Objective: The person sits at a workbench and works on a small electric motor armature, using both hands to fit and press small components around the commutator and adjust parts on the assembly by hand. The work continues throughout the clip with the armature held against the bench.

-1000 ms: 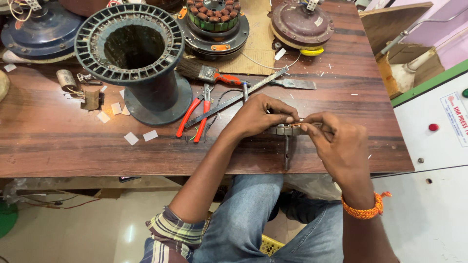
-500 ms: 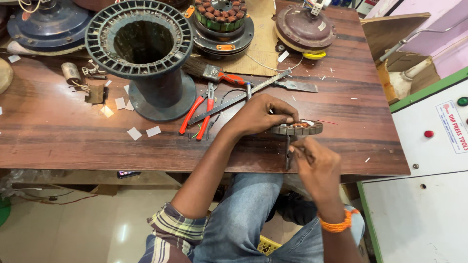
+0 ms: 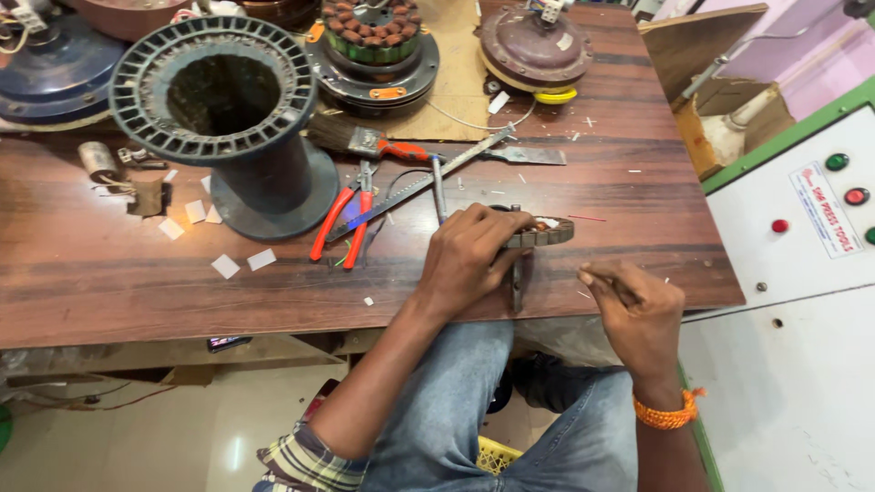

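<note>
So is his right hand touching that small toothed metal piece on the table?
Apart. The head view shows bare table between the right hand and the toothed piece, which the left hand holds.

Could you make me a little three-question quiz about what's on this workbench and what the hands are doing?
1. True or false: the left hand rests on the small toothed metal part at the table edge.
2. What colour are the handles of the pliers?
3. The big black spool stands: A) upright B) on its side.

Key: 1 true; 2 red; 3 A. The right hand is pinched shut, apart from the part.
</note>
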A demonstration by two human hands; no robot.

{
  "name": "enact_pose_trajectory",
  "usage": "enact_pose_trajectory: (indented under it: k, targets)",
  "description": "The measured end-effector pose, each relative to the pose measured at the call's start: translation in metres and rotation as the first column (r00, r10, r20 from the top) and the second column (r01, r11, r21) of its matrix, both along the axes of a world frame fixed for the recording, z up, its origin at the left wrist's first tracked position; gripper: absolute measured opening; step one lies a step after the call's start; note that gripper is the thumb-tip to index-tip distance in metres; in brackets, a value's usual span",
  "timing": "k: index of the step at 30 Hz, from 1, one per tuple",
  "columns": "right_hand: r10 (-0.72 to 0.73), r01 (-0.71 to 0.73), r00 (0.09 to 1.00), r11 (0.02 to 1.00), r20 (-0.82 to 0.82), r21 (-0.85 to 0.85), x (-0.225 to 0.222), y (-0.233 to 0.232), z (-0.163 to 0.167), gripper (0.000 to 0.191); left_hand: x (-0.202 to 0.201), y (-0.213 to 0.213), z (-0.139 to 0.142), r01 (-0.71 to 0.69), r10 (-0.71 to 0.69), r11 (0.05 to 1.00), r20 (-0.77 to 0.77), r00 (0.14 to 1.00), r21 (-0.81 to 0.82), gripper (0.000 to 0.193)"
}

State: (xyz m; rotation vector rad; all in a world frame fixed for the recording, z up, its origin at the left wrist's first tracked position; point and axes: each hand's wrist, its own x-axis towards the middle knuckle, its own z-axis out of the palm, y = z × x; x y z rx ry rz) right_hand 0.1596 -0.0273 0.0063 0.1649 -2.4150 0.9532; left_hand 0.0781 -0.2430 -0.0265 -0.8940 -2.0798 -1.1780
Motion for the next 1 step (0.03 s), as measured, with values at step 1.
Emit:
enact_pose_trajectory:
  k: [1]
  targets:
    - [0.031,-0.031,0.999,0.999,-0.016,0.026,0.0004,-0.0021,0.0113,0.009,0.0003,0.0022,-0.0017,-0.005,0.005,1.000,0.005,1.000,-0.009,0.045]
